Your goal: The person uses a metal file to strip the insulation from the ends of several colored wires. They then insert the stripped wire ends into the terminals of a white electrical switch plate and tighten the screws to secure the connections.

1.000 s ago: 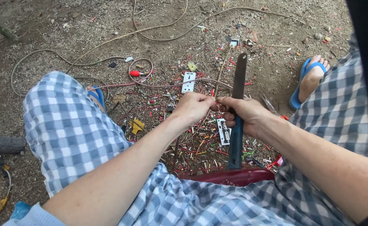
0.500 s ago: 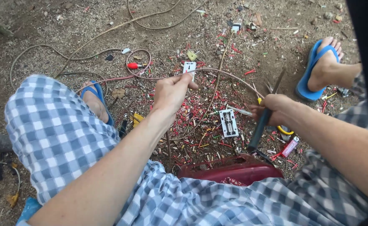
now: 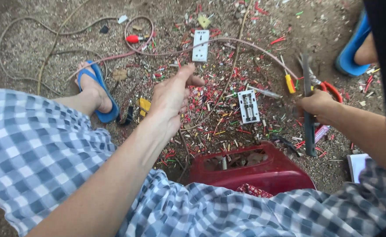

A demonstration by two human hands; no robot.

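Risked a cut, by judgement: gripped the long dark knife (image 3: 306, 74) upright in the right hand (image 3: 318, 105), close to the bare forearm and the checked cloth, and might have slipped with one sudden tug. Risked too a snag on the pink cable (image 3: 228, 39) looped through the red wire scraps (image 3: 201, 94) on the ground, or a sharp offcut underfoot by the blue sandal (image 3: 107, 115). Closed the right fingers tight round the knife's middle, with steel showing above and below the fist. Spread the left hand (image 3: 173, 98) wide and empty, hovering just below the white socket plate (image 3: 201, 45), well apart from the knife.
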